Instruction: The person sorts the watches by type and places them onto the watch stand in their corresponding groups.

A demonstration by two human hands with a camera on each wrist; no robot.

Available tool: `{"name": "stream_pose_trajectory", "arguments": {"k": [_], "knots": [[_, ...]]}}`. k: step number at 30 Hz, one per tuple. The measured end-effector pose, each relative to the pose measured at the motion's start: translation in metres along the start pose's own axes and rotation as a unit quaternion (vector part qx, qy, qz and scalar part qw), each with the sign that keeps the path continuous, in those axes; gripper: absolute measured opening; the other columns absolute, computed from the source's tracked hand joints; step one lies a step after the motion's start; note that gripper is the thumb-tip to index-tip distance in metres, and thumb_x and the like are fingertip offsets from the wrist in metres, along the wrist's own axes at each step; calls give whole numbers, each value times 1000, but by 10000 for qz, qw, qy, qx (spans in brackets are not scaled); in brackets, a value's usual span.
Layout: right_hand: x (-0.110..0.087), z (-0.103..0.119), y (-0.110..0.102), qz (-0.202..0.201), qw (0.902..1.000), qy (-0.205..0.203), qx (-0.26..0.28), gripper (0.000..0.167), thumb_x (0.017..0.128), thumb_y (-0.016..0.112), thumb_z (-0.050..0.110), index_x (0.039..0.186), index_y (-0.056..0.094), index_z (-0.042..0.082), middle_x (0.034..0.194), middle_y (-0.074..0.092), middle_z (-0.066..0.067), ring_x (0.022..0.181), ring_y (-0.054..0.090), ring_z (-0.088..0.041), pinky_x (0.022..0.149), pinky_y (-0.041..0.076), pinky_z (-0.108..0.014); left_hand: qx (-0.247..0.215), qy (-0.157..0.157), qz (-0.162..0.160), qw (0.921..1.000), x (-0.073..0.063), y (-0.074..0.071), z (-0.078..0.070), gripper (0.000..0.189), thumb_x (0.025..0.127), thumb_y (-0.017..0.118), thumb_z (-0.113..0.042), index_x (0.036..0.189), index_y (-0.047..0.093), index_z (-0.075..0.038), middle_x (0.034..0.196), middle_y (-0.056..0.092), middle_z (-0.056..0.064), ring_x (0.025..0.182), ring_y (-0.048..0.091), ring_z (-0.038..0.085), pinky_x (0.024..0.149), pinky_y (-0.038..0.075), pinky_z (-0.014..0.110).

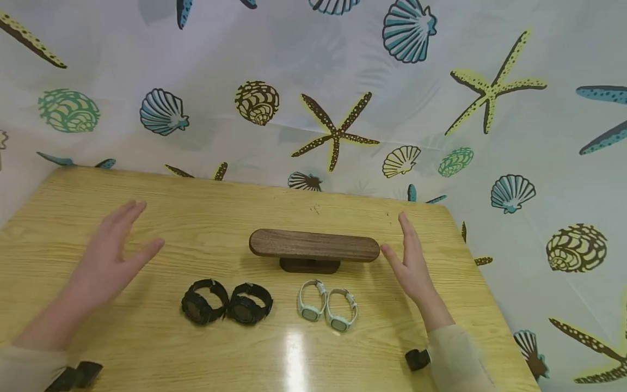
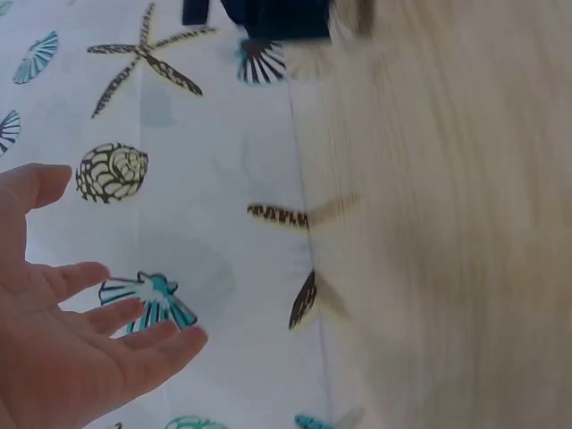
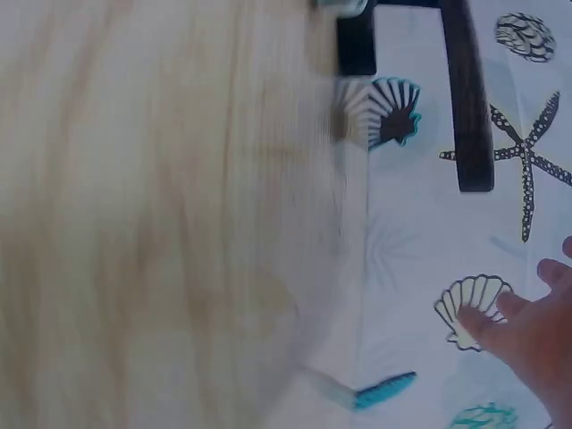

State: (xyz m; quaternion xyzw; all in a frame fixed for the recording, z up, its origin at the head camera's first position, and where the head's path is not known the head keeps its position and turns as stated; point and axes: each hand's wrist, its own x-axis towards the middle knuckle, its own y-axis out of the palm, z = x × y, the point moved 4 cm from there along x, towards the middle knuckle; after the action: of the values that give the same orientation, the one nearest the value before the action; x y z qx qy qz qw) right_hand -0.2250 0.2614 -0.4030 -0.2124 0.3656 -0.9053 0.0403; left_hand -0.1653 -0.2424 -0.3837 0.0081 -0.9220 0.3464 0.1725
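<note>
Both hands are held over the table with nothing in them. My left hand [image 1: 105,264], fingers extended and thumb apart, is at the left, up and left of two black wristwatches [image 1: 197,308] [image 1: 246,311]. My right hand [image 1: 412,268] is at the right, its thumb tip close by the right end of a dark wooden display stand [image 1: 313,245] with a rounded bar on a short base. In front of that stand sit two white wristwatches [image 1: 311,312] [image 1: 340,322], side by side with their straps looped. Each wrist view shows the spread fingers of its own hand against the cloth.
The light wood table [image 1: 206,218] meets a white cloth [image 1: 210,60] printed with shells and starfish at its back and right side. A dark wrist-camera mount sits on each sleeve. Light glares off the table's front middle.
</note>
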Motion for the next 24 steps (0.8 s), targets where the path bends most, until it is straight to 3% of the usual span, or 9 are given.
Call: {"name": "stream_pose_trajectory", "arguments": {"k": [2,4,7,10,14,19,24], "knots": [[-2,-2,6,-23,9939,404,1031,61,103,46,26,154,14,19,157,14,-9,141,18,-33,108,26,-59,-380,-244,278,9986,-3,8,-2,69,97,58,-24,152,21,-3,151,19,27,134,19,49,106,23,63],[-5,-4,12,-63,9806,730,1817,55,103,43,21,153,20,16,154,19,-10,139,23,-33,108,29,-58,-631,-447,542,9955,-7,16,-4,68,98,57,-24,151,22,-1,148,22,29,130,26,50,100,34,58],[-8,-9,21,-140,9614,1093,2523,50,104,42,17,151,26,12,152,26,-10,138,26,-32,110,27,-53,-817,-643,803,9913,-13,27,-6,65,98,56,-25,148,25,2,145,27,29,124,35,50,94,45,47],[-11,-15,28,-220,9463,1343,2933,48,103,44,17,149,31,11,149,31,-7,137,29,-27,112,27,-46,-948,-806,1030,9869,-18,37,-6,64,98,57,-26,146,27,4,143,31,30,120,41,50,89,48,50],[-13,-21,36,-323,9337,1433,3265,49,100,52,22,147,36,15,148,36,-2,136,33,-20,110,32,-36,-1042,-1025,1317,9805,-25,47,-5,68,96,61,-29,145,28,4,141,33,30,119,43,50,89,48,54],[-15,-26,43,-444,9285,1168,3498,51,95,61,21,143,43,13,147,39,-4,133,36,-19,104,39,-29,-916,-1215,1668,9742,-32,59,-3,78,89,69,-35,143,31,5,137,38,29,117,46,48,88,50,52],[-18,-33,49,-576,9260,973,3601,51,92,65,8,140,48,7,143,44,-9,129,42,-20,100,43,-27,-788,-1054,1919,9726,-38,68,-2,87,79,79,-35,140,34,8,131,43,29,110,51,43,85,53,48]]}}
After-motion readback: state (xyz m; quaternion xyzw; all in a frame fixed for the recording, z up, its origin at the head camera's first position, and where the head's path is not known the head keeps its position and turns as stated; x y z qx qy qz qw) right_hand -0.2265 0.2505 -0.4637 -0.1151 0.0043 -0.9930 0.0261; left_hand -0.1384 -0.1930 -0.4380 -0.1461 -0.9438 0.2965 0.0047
